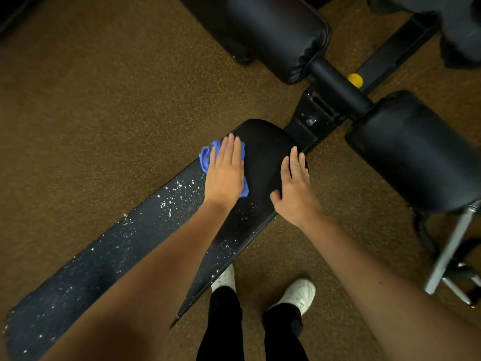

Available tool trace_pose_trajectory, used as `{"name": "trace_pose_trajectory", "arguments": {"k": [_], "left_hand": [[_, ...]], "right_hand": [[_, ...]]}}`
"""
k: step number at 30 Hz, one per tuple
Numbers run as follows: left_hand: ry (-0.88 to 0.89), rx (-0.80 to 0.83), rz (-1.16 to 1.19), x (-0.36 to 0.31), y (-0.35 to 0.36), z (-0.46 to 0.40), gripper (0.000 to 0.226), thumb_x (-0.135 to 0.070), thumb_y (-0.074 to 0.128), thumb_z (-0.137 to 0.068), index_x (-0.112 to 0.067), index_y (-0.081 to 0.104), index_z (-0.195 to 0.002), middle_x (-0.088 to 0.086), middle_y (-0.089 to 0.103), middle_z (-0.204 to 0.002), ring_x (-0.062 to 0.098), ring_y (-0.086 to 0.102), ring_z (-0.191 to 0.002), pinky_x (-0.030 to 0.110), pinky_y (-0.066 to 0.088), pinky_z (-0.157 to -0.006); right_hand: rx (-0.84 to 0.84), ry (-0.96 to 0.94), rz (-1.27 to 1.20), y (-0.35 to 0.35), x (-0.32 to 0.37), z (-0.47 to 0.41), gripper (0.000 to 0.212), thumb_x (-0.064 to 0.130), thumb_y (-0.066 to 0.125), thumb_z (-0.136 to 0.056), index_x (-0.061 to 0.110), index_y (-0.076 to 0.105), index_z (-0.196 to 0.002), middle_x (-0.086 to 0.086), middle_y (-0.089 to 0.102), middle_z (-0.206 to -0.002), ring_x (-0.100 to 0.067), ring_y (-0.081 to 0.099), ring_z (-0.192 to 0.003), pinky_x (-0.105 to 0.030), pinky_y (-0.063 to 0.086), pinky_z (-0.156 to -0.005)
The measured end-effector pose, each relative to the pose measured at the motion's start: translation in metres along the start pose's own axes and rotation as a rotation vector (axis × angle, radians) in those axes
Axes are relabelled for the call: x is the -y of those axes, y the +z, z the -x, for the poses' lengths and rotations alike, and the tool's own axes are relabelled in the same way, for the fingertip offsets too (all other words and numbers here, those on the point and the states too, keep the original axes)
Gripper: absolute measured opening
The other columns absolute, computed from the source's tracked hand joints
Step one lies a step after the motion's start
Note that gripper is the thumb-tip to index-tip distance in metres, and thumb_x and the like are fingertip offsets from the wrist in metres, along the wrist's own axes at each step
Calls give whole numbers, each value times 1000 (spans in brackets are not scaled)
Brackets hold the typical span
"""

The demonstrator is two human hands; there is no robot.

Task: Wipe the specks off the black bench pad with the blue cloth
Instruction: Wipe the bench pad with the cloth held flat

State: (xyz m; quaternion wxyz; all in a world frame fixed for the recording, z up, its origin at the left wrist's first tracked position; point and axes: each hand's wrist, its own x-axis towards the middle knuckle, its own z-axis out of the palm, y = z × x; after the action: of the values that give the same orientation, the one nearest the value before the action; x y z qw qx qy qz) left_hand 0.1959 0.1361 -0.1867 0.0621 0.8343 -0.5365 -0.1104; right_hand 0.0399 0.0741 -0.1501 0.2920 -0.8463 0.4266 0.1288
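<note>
Black bench pad (109,259) speckled white over brown gym floor (91,100), both hands flat, left hand (226,173) on blue cloth (207,156), right hand (295,188) bare.

2 flat grips (226,175) (fingers straight)

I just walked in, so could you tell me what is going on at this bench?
A person is wiping a black bench pad. The left hand presses a blue cloth flat near the pad's far end, which looks clean. The right hand rests open on the pad's edge. White specks cover the nearer stretch.
</note>
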Motion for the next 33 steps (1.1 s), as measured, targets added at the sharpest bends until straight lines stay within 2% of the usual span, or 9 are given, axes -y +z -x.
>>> {"name": "trace_pose_trajectory", "arguments": {"k": [2, 6, 11, 13, 16, 22, 24, 29, 33], "left_hand": [[-3, -11, -67, 7, 2, 19, 49, -25, 27, -96, -5, 33, -141, 15, 34, -147, 29, 28, -138, 51, 13, -111], [-207, 23, -92, 6, -2, 14, 51, -40, 27, -97, -27, 23, -146, 17, 18, -153, 32, 8, -143, 60, 1, -108], [-363, 47, 4, -3, -2, -10, 55, -35, 27, -100, -17, 11, -149, 20, 16, -153, 30, 10, -143, 52, 7, -113], [-317, 35, -4, -3, -4, -2, 56, -35, 22, -97, -9, 22, -146, 22, 27, -149, 33, 21, -139, 52, 14, -112], [-91, 50, -25, 4, -4, 24, 56, -31, 24, -93, -1, 38, -137, 26, 40, -140, 38, 37, -131, 54, 28, -106], [-186, 69, -6, 6, -11, -14, 49, -21, 28, -102, -6, 16, -147, 20, 15, -153, 28, 10, -143, 40, 5, -115], [-140, 81, -17, 1, -10, -22, 49, -20, 27, -102, -6, 14, -147, 20, 13, -153, 28, 8, -143, 39, 2, -115], [91, 86, -116, 1, 1, 22, 49, -23, 30, -97, -6, 30, -142, 19, 31, -148, 31, 26, -138, 50, 21, -111], [-22, 85, -94, 13, -1, 24, 49, -33, 23, -98, -16, 34, -142, 12, 32, -149, 32, 26, -138, 58, 23, -107]], "right_hand": [[6, -4, -5, -1, -1, 0, 76, 23, 46, -94, 0, -2, -147, -14, -24, -153, -27, -21, -141, -35, -2, -115], [8, -11, -4, -1, -2, 0, 76, 23, 46, -93, 0, -1, -148, -13, -23, -153, -26, -21, -141, -36, -2, -116], [-10, -3, 1, -1, 1, 0, 76, 24, 47, -93, 0, -1, -147, -14, -22, -153, -27, -19, -141, -35, -2, -115], [-9, -4, -2, -1, 0, 0, 77, 24, 47, -93, 1, -2, -148, -14, -23, -153, -26, -20, -141, -35, -3, -115], [-5, -14, -11, 0, -1, 1, 76, 23, 48, -93, 1, 0, -148, -13, -23, -154, -26, -19, -141, -36, -1, -115], [2, -19, -5, 0, -3, 0, 76, 23, 47, -92, 1, 1, -148, -13, -23, -153, -27, -19, -142, -36, 0, -116], [-7, -13, 7, 2, -2, 0, 77, 24, 48, -92, 0, -1, -148, -14, -23, -153, -27, -20, -141, -36, -1, -115], [-10, -12, 8, 3, -1, 0, 80, 25, 49, -92, 0, -3, -147, -14, -25, -153, -27, -21, -141, -35, -4, -115], [2, -24, 16, 1, -3, 1, 79, 27, 49, -92, 1, -2, -148, -14, -25, -152, -28, -21, -141, -37, -1, -116]]}}
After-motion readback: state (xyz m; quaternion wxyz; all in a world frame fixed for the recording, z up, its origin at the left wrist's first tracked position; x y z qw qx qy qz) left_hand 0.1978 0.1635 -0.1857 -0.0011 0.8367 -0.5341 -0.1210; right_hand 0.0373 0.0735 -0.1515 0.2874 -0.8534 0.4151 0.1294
